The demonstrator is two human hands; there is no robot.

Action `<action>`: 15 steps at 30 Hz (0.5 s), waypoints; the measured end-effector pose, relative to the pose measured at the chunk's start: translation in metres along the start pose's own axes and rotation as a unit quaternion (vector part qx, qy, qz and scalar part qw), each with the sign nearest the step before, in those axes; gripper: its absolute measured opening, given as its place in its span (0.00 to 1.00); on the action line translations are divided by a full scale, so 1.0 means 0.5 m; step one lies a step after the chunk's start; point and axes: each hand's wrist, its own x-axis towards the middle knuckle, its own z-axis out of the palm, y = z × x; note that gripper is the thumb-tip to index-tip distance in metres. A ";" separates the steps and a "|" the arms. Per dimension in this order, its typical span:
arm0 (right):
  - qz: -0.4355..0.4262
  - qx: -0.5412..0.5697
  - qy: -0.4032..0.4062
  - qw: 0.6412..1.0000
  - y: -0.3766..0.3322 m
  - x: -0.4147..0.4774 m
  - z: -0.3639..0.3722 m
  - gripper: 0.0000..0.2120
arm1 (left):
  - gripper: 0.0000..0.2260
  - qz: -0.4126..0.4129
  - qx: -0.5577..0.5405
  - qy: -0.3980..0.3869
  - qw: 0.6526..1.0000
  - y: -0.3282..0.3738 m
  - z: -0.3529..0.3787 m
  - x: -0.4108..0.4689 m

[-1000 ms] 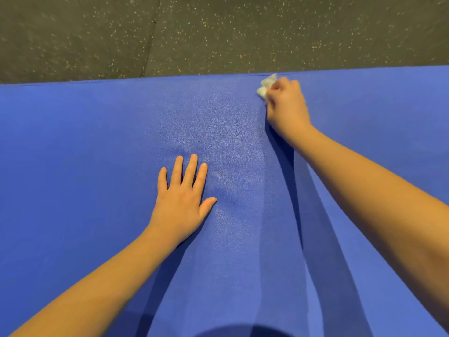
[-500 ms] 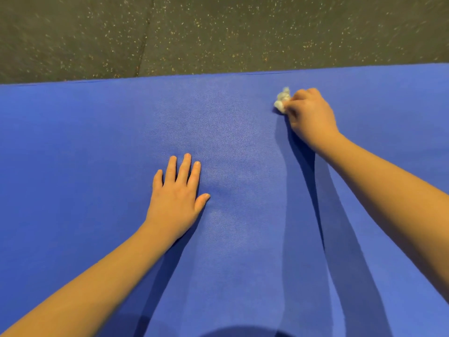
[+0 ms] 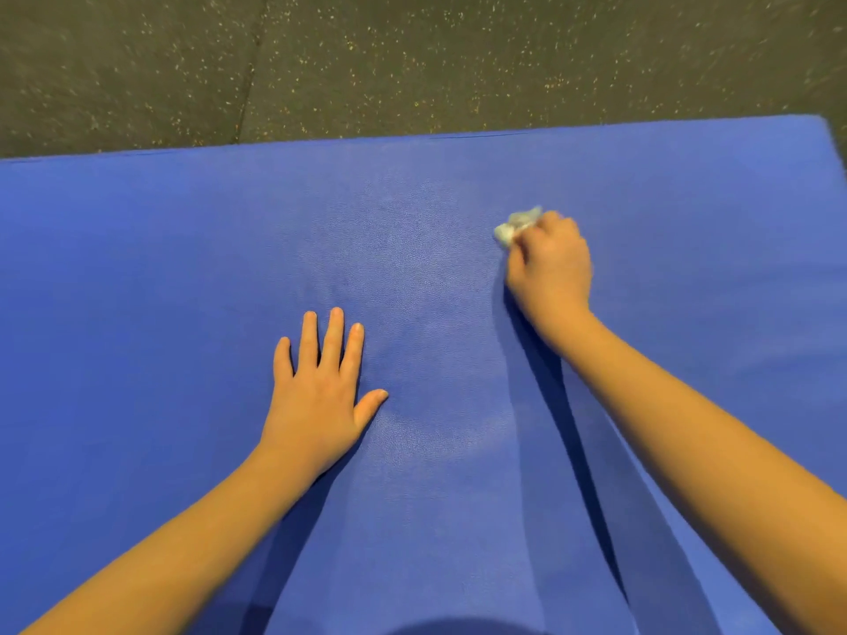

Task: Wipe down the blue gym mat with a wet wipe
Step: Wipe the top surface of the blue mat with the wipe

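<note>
A dark rubber floor flecked with pale specks (image 3: 412, 61) fills the far part of the view. Nearer to us lies the blue padded gym mat (image 3: 137, 277), spread flat across almost the whole width. We see its far edge against the floor and its far right corner just inside the frame.

The left hand (image 3: 316, 396) lies palm down on the mat, a little left of centre, fingers straight and close together, thumb spread to the right, holding nothing. We take it as a prop: it bears the person's weight while they lean forward, and it pins the mat so that it does not slide under the rubbing.

The right hand (image 3: 550, 263) reaches farther out, right of centre, and its fingers are curled tight around a small crumpled white wet wipe (image 3: 515, 224). A wad of the wipe sticks out at the far left side of the fist and sits against the mat, well short of the far edge. Bunching it up, we judge, gives a firm pad to press with, though it covers only a narrow strip at a stroke.

Between the hands the mat shows a paler, faintly shiny band, which we read as damp from wiping. The rest looks duller, so we judge that much of the surface is left.
</note>
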 end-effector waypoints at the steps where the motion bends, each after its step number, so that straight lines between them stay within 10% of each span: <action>1: -0.077 0.027 -0.024 0.996 -0.018 -0.033 0.005 0.11 | 0.35 -0.001 0.000 -0.004 1.000 0.000 -0.001 0.000; 4: -0.237 0.026 -0.075 0.968 -0.015 -0.068 -0.024 0.12 | 0.35 0.000 -0.001 -0.011 1.000 0.001 -0.004 0.002; 9: 0.051 0.021 0.046 0.997 0.001 -0.045 -0.019 0.12 | 0.36 -0.003 0.005 -0.023 1.000 0.003 -0.018 0.003; 15: -0.174 0.007 -0.015 0.985 -0.035 -0.113 -0.039 0.06 | 0.34 -0.003 0.014 -0.028 0.999 0.003 -0.021 0.004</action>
